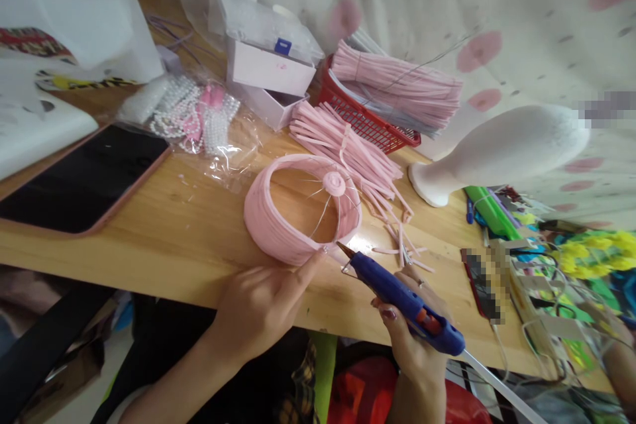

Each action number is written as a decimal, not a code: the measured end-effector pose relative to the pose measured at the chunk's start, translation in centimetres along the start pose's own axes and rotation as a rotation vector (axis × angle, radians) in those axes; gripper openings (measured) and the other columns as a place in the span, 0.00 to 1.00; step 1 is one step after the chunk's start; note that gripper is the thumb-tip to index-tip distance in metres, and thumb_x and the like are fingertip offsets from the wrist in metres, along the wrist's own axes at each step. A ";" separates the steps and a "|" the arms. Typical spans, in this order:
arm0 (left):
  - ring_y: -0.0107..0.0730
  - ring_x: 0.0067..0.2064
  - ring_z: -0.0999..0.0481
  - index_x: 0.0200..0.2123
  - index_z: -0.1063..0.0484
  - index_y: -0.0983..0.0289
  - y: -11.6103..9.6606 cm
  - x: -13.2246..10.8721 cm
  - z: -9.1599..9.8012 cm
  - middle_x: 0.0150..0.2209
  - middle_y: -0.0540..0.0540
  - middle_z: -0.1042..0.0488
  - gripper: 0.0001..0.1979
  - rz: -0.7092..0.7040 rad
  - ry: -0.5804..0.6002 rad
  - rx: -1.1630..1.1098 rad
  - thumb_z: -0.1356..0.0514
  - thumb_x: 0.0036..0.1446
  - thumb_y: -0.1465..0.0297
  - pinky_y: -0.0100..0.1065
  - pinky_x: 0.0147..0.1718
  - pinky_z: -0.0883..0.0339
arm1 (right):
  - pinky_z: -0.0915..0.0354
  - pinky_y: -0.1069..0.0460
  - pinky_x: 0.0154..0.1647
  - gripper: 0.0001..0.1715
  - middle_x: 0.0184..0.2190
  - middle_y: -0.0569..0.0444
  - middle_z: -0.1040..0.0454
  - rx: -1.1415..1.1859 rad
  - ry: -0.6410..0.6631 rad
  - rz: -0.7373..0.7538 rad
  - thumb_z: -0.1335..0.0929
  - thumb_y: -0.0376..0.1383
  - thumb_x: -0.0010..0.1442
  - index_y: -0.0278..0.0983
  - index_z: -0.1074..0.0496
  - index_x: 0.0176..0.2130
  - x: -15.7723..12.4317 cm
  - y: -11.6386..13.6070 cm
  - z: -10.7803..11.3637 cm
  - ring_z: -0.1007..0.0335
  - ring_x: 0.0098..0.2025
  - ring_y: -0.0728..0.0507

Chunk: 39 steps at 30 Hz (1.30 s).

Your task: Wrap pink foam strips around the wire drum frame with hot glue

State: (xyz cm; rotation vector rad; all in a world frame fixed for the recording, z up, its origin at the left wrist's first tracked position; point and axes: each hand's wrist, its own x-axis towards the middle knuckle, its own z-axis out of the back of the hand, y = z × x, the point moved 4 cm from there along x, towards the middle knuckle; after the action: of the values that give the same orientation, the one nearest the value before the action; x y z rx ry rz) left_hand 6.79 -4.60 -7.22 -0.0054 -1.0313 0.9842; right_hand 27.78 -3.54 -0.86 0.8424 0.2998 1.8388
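A pink ring-shaped band, built up from rows of fuzzy strips, lies on the table in front of me. Thin wires and a pink rosette show at its far right side. My left hand grips the near side of the band, its index fingertip on the rim; some of its fingers are hidden. Wrapped in my right hand is a blue hot glue gun, a white glue stick coming out of its back. The nozzle points at the band's near right rim, very close to my left fingertip.
Behind the band lie a bundle of pink pipe cleaners and a red basket with more. A phone and bagged beads are left. Rightward stand a white foam head and clutter; another person's arm shows there.
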 end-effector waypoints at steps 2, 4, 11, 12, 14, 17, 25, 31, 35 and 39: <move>0.29 0.21 0.26 0.61 0.33 0.67 0.0 0.0 0.0 0.24 0.46 0.23 0.22 0.003 0.001 -0.002 0.47 0.65 0.80 0.33 0.23 0.34 | 0.44 0.48 0.27 0.21 0.20 0.56 0.34 0.008 -0.011 0.023 0.31 0.48 0.64 0.40 0.30 0.24 0.1 0.2 0.1 0.37 0.27 0.43; 0.29 0.21 0.26 0.61 0.33 0.66 0.0 0.0 0.0 0.25 0.47 0.22 0.22 0.006 0.004 -0.007 0.47 0.65 0.81 0.33 0.22 0.34 | 0.43 0.47 0.29 0.20 0.21 0.55 0.33 0.028 -0.011 0.033 0.31 0.48 0.64 0.40 0.29 0.25 0.2 0.3 0.1 0.36 0.28 0.42; 0.28 0.21 0.26 0.60 0.32 0.66 0.0 0.2 0.2 0.24 0.46 0.24 0.22 0.014 0.019 -0.024 0.48 0.66 0.81 0.32 0.22 0.33 | 0.41 0.47 0.30 0.19 0.24 0.54 0.29 0.066 0.020 0.025 0.32 0.48 0.65 0.39 0.26 0.28 0.4 0.4 0.1 0.35 0.30 0.43; 0.28 0.21 0.26 0.60 0.32 0.66 0.0 0.2 0.3 0.24 0.46 0.24 0.21 0.013 0.019 -0.026 0.48 0.66 0.80 0.33 0.22 0.33 | 0.41 0.47 0.30 0.19 0.23 0.54 0.29 0.068 0.020 0.022 0.32 0.47 0.65 0.39 0.27 0.28 0.4 0.3 0.0 0.35 0.30 0.43; 0.28 0.21 0.26 0.60 0.32 0.67 -0.1 0.4 0.3 0.24 0.46 0.23 0.21 0.012 0.016 -0.024 0.48 0.66 0.80 0.33 0.23 0.33 | 0.41 0.47 0.30 0.19 0.23 0.54 0.29 0.062 0.014 0.018 0.32 0.47 0.65 0.39 0.28 0.27 0.5 0.3 0.0 0.35 0.29 0.43; 0.29 0.21 0.26 0.60 0.32 0.66 -0.1 0.4 0.3 0.24 0.46 0.23 0.21 0.010 0.018 -0.018 0.48 0.65 0.81 0.33 0.22 0.34 | 0.41 0.48 0.30 0.19 0.23 0.54 0.28 0.054 0.011 0.028 0.31 0.47 0.64 0.39 0.27 0.26 0.6 0.3 0.0 0.35 0.30 0.43; 0.29 0.21 0.28 0.61 0.33 0.67 0.0 0.2 0.2 0.23 0.45 0.25 0.22 0.013 0.012 -0.034 0.48 0.66 0.80 0.34 0.22 0.34 | 0.39 0.48 0.30 0.17 0.24 0.54 0.28 0.058 -0.019 -0.005 0.30 0.47 0.62 0.39 0.25 0.28 1.0 0.0 0.0 0.34 0.29 0.43; 0.27 0.20 0.30 0.61 0.32 0.66 -0.1 0.1 0.0 0.21 0.43 0.29 0.21 0.015 0.003 -0.018 0.47 0.66 0.80 0.33 0.22 0.36 | 0.36 0.48 0.31 0.23 0.26 0.52 0.26 0.106 -0.161 -0.266 0.32 0.53 0.63 0.38 0.23 0.29 0.0 -2.0 1.1 0.30 0.28 0.43; 0.26 0.20 0.30 0.60 0.32 0.66 0.0 0.2 0.0 0.20 0.42 0.30 0.21 0.017 0.009 -0.007 0.48 0.66 0.80 0.32 0.23 0.35 | 0.34 0.48 0.30 0.25 0.24 0.52 0.26 0.084 -0.199 -0.354 0.31 0.54 0.61 0.37 0.24 0.29 -0.3 -3.0 1.4 0.28 0.28 0.42; 0.26 0.20 0.29 0.61 0.32 0.65 -0.1 0.3 0.2 0.21 0.43 0.28 0.21 0.013 0.003 0.004 0.48 0.67 0.80 0.32 0.23 0.35 | 0.34 0.49 0.29 0.25 0.23 0.53 0.26 0.110 -0.202 -0.363 0.29 0.55 0.59 0.37 0.26 0.27 -0.2 -3.1 1.0 0.29 0.27 0.43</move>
State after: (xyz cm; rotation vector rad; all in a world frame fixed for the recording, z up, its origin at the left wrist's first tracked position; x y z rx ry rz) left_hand 6.73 -4.51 -6.88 -0.0099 -1.0276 0.9976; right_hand 30.75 -2.52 -1.92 0.9723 0.3993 1.3991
